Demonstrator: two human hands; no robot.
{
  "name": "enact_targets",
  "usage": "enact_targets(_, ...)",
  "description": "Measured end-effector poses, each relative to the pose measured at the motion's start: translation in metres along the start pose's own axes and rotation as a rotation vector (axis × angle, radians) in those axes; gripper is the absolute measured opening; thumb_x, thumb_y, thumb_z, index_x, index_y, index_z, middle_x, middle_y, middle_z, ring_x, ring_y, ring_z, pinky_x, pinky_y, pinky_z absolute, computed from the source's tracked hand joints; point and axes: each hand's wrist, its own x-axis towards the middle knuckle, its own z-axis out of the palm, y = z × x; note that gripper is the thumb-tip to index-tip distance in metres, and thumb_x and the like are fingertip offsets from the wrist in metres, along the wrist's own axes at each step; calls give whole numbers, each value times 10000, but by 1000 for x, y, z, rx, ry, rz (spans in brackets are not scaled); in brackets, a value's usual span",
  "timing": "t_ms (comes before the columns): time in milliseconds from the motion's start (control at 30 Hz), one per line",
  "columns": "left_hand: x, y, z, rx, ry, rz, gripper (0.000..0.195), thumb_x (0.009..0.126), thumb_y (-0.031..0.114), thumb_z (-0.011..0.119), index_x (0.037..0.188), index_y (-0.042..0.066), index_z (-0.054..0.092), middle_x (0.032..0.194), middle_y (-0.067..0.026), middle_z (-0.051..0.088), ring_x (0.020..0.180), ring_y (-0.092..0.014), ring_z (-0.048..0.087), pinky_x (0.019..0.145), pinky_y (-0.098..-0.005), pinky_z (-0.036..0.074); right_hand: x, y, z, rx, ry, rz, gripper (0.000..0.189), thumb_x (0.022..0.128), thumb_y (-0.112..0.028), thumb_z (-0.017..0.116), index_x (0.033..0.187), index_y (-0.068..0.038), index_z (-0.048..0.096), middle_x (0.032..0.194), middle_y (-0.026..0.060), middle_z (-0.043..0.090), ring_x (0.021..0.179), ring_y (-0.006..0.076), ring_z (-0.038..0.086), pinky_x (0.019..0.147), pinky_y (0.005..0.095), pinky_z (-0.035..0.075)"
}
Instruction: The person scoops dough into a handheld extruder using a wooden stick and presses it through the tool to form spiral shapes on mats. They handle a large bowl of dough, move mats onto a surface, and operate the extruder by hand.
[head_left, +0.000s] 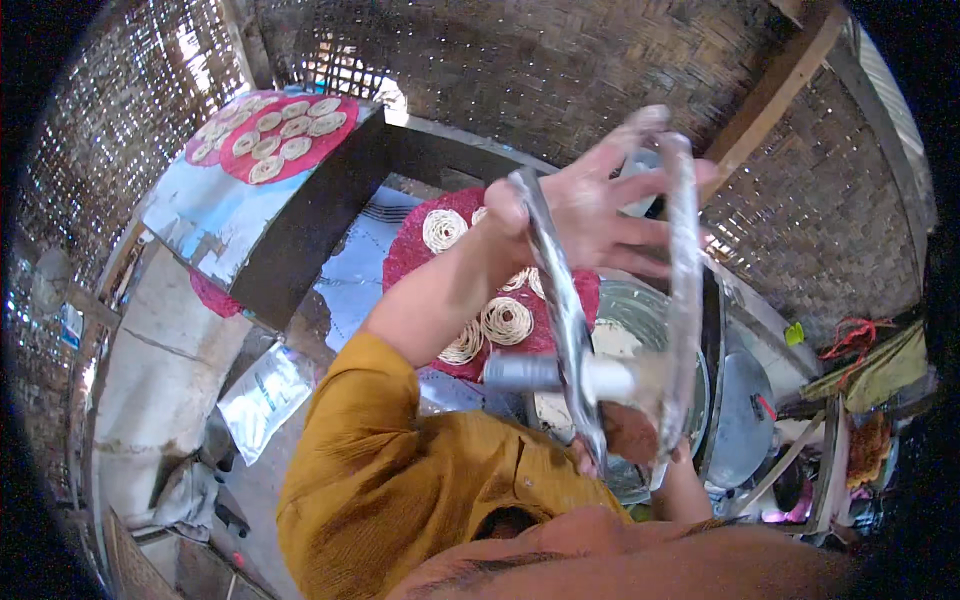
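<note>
A hand press with two long metal bars (559, 292) and a pale cylinder (559, 373) between them stands up close to the camera, blurred by motion. My right hand (637, 439) is wrapped around its lower end, partly hidden by the bars. Higher up, my left hand (592, 199) is spread behind the bars with its fingers apart; contact with them is unclear. Below my left forearm lies a round red woven mat (405, 255) bearing several coiled nests of pale strands (507, 321). Behind the press is a large basin (637, 300) with whitish stuff (615, 337) inside.
A worn blue-topped wooden box (210, 217) at the left carries red mats (281, 166) with more coils. A printed plastic bag (264, 394) lies beside it. Woven bamboo walls (525, 75) surround the space. A round metal lid (739, 420) stands at the right.
</note>
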Motion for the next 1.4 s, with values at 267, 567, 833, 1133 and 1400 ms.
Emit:
enact_targets(267,24,-9,-23,29,41,114,882,532,-52,545,1320,127,191,1225,-184,377,1147,-290,368,950,-428,290,-32,-33,15,77,70,-1,1012,567,-515,658,1298,-3,182,1238,171,355,1076,301,418,877,404,331)
enact_targets(567,-45,-35,-157,-354,477,177,399,756,474,499,924,120,572,964,-120,545,948,-295,495,856,-446,381,5,-56,11,-95,165,-64,837,636,-522,586,1236,-14,302,1173,157,440,997,289,476,841,421,365)
enact_targets(833,-52,-45,-124,-284,580,266,374,756,541,474,828,182,550,791,-54,545,774,-271,543,655,-460,461,-23,-76,34,-377,342,-8,787,567,-462,639,1143,24,415,890,75,516,768,178,526,682,335,445)
enact_targets(1133,-31,0,-91,-113,443,257,359,773,556,439,779,223,572,727,-2,537,686,-182,514,664,-364,400,-9,-78,34,-584,276,-163,637,586,-390,649,1054,17,504,875,43,560,785,130,492,723,265,385)
enact_targets(1400,-27,-10,-89,-130,301,272,352,788,543,419,797,232,584,739,-5,552,715,-211,518,698,-393,379,-32,-97,46,-685,413,-144,713,524,-351,700,1079,43,488,960,74,554,884,147,492,812,278,362)
